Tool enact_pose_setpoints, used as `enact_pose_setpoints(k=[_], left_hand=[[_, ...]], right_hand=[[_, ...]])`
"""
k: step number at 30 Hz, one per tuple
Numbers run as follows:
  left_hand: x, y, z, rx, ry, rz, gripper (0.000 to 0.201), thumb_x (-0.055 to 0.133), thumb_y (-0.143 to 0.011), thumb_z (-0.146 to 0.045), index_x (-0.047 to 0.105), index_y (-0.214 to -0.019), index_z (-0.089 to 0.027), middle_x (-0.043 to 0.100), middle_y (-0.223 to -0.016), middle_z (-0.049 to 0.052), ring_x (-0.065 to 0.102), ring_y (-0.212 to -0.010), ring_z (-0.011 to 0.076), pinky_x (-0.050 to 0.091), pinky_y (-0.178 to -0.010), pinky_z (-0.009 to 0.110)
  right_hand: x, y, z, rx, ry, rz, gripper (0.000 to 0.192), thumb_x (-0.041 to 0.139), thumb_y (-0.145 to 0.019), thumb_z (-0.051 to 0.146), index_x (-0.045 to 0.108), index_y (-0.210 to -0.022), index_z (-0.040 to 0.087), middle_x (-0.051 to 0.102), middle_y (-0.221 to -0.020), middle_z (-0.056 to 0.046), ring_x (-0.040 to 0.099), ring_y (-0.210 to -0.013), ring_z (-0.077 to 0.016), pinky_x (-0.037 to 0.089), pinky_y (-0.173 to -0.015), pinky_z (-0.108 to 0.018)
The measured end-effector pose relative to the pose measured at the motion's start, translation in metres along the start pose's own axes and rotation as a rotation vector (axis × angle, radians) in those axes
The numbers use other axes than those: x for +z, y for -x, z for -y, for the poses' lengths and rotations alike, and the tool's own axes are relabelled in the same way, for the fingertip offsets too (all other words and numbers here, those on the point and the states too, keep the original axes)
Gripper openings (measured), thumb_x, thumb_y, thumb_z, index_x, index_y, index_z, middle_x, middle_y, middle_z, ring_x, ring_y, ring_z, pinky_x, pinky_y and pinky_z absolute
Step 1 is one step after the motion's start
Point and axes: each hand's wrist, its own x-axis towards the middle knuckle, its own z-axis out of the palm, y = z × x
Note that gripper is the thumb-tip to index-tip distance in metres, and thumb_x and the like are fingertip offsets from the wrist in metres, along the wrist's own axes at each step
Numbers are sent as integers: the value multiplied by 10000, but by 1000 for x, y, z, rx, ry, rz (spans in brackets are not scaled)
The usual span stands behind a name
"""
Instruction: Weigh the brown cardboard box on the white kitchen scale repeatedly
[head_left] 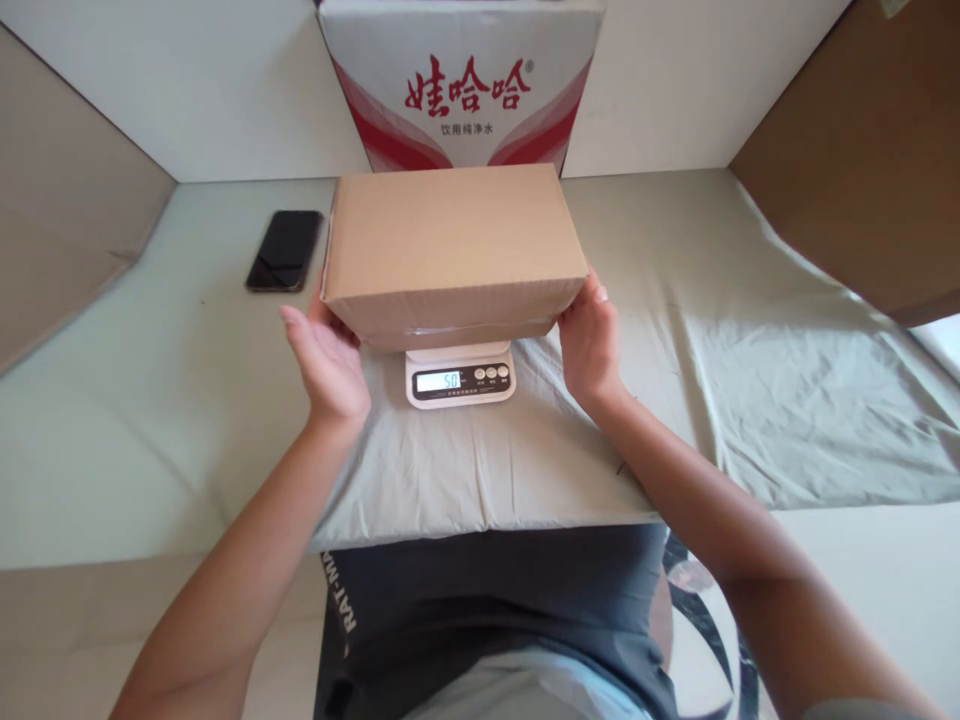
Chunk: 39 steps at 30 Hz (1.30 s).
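A brown cardboard box point(457, 235) is held between my two hands, right over a small white kitchen scale point(461, 398). The box hides the scale's platform, so I cannot tell whether the two touch. Digits that look like 50 show on the lit display. My left hand point(330, 365) supports the box's left end, fingers tucked behind and beneath it, thumb sticking out. At the right front corner, my right hand point(592, 340) grips the box with its fingers curled under and the thumb by the edge.
Left of the box lies a black smartphone point(286, 250). Behind stands a large white and red carton point(465, 90) against the white wall. Cardboard panels rise at the left point(67, 190) and right point(862, 150). A wrinkled pale green cloth point(750, 380) covers the table.
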Motion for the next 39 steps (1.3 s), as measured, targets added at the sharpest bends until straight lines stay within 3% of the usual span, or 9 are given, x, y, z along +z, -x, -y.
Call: enact_pose_setpoints(k=[9, 16, 24, 33, 39], left_hand=[[3, 2, 5, -39, -11, -41, 910, 226, -917, -931, 750, -1285, -284, 722, -1402, 108, 596, -1436, 308, 392, -1284, 448], [2, 3, 6, -65, -3, -107, 855, 302, -906, -932, 771, -1107, -247, 770, -1267, 128, 611, -1407, 328, 409, -1269, 495], [4, 2, 7, -65, 11, -119, 834, 366, -877, -947, 768, -1061, -239, 780, -1243, 136, 606, -1423, 346, 379, -1295, 526], [0, 0, 10, -31, 3, -63, 738, 435, -897, -895, 789, -1054, -267, 787, -1201, 93, 621, -1412, 308, 424, -1264, 468], [0, 0, 8, -46, -32, -92, 707, 440, -899, -876, 792, -1040, -280, 788, -1156, 88, 636, -1389, 306, 417, -1277, 485]], right_hand=[[1, 0, 2, 8, 40, 1, 732, 462, -921, 848, 533, -1529, 447, 476, -1730, 101, 322, -1699, -271, 305, -1423, -535], [2, -1, 4, 18, 26, 2, 747, 474, -912, 847, 533, -1531, 433, 457, -1744, 84, 311, -1702, -290, 303, -1420, -536], [3, -1, 7, 24, 48, -2, 769, 478, -885, 879, 530, -1532, 468, 465, -1734, 120, 306, -1704, -278, 320, -1418, -536], [-3, -5, -5, -64, 56, 51, 700, 455, -945, 803, 521, -1546, 451, 481, -1723, 105, 317, -1700, -289, 330, -1412, -522], [-1, -5, -6, -50, 87, 38, 768, 443, -903, 866, 521, -1547, 454, 508, -1701, 98, 350, -1682, -309, 355, -1401, -529]])
